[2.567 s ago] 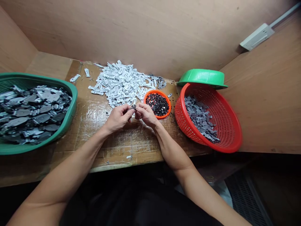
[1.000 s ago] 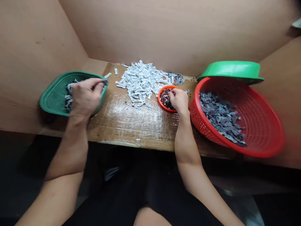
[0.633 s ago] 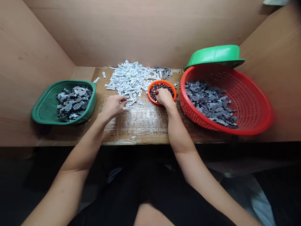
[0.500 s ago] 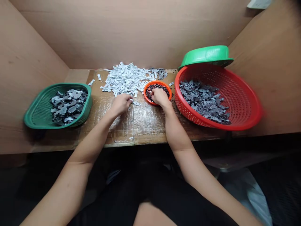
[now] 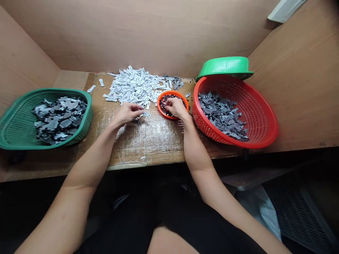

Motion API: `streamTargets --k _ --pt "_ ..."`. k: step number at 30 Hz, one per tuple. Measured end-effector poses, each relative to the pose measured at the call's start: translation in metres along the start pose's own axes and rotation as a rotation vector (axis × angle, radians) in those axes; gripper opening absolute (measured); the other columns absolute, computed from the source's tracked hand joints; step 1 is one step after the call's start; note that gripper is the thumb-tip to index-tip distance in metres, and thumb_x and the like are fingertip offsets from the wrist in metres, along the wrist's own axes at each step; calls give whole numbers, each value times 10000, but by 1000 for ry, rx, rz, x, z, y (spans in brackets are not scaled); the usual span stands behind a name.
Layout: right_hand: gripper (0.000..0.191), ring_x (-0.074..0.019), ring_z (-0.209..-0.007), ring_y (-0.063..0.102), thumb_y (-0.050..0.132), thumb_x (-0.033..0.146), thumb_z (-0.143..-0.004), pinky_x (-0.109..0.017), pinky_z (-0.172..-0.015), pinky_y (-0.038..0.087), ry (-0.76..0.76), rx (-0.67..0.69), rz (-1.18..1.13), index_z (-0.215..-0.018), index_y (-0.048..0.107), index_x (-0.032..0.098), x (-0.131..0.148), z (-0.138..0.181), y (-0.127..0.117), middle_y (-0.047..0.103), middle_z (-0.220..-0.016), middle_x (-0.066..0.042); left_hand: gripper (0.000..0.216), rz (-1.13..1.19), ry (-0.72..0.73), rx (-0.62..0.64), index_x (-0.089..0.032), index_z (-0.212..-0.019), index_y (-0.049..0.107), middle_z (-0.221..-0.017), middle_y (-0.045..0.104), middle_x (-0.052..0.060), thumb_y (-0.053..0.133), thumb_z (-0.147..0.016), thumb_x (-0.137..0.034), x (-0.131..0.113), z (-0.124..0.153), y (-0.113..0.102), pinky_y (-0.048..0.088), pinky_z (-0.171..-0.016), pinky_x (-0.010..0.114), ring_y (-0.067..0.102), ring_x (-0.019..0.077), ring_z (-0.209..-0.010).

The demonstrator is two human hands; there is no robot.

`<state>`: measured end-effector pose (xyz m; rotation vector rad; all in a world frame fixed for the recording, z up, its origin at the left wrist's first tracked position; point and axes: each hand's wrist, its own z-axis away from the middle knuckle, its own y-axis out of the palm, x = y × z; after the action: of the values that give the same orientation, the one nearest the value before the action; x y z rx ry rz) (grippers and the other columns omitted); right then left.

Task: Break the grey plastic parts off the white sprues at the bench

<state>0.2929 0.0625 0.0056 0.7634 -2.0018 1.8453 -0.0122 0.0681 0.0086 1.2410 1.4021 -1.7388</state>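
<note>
My left hand (image 5: pixel 129 113) pinches a small flat light-grey metal piece (image 5: pixel 145 114) just in front of a heap of similar white-grey pieces (image 5: pixel 136 84). Its fingers are closed, and the piece juts out to the right of the fingertips. Over the small orange bowl (image 5: pixel 159 109) is my right hand (image 5: pixel 176 107), its fingertips down among tiny dark parts (image 5: pixel 167 97). Those fingers are bent together in a pinch; whatever they hold is too small to make out.
A green basket (image 5: pixel 90 116) with dark grey parts stands at the left. To the right, a large red basket (image 5: pixel 265 120) holds grey metal pieces, with a bright green basin (image 5: pixel 226 67) at its back rim. Wooden panels (image 5: pixel 132 35) enclose the table.
The view has shifted, so the baskets and bowl appear further left. My left hand still holds the metal piece, and my right hand stays at the orange bowl with its fingers slightly raised.
</note>
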Motion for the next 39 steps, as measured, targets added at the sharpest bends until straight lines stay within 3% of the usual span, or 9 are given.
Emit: streamTargets --k 7,10,14,18,22,27,30,34,39 --pt "126 -185 -803 615 666 121 -842 -379 -861 504 -41 -10 -228 -824 759 203 1 4 -4 732 -821 -9 166 225 -36 -47 -211 -725 820 -641 687 65 985 -740 -212 7 0 -4 476 -557 365 609 196 -565" --pt "125 -179 -782 557 673 131 -866 -389 -826 487 -79 -67 -308 -804 705 234 26 15 -1 674 -798 3 218 296 -59 -60 -207 -689 772 -638 676 75 980 -732 -157 10 -2 -2 555 -594 399 677 229 -606" --pt "76 -187 -792 542 765 268 -932 -380 -750 461 -133 76 -514 -873 721 250 66 28 16 684 -867 -18 268 461 -123 -46 -197 -655 706 -692 716 101 950 -720 -107 12 -4 2 637 -641 435 746 247 -653" --pt "87 -199 -799 541 776 280 -928 -397 -796 489 -150 68 -487 -893 696 269 85 31 31 696 -861 -7 295 531 -137 -42 -198 -656 683 -709 714 93 960 -691 -103 12 -4 4 672 -662 454 776 258 -677" --pt "82 -221 -855 603 768 244 -938 -414 -868 528 -164 77 -426 -910 698 277 87 31 32 720 -888 -11 297 517 -103 -43 -203 -662 674 -687 686 75 955 -699 -115 10 -3 6 680 -646 461 782 272 -673" --pt "72 -244 -924 670 733 253 -1015 -433 -955 548 -353 94 -274 -947 716 268 84 34 36 766 -980 -49 281 367 -133 -151 -201 -651 636 -632 670 58 830 -743 -19 -1 3 8 555 -529 325 771 255 -629" --pt "70 -244 -941 685 691 199 -1017 -422 -943 551 -429 76 -177 -973 704 252 79 32 42 781 -988 -61 263 351 -133 -135 -197 -679 633 -636 669 29 795 -761 -7 -9 7 6 547 -545 286 772 222 -637" --pt "64 -220 -904 701 685 172 -989 -407 -917 567 -397 2 -175 -1004 700 233 72 29 44 792 -995 -58 239 353 -101 -53 -188 -705 642 -652 677 8 792 -786 -22 -13 12 1 571 -601 261 755 172 -639" --pt "54 -199 -828 673 737 267 -945 -386 -824 546 -283 27 -406 -964 696 237 67 26 42 756 -902 -19 249 422 -71 -9 -187 -692 657 -640 673 7 828 -807 -48 -14 13 -1 598 -623 261 744 157 -632"
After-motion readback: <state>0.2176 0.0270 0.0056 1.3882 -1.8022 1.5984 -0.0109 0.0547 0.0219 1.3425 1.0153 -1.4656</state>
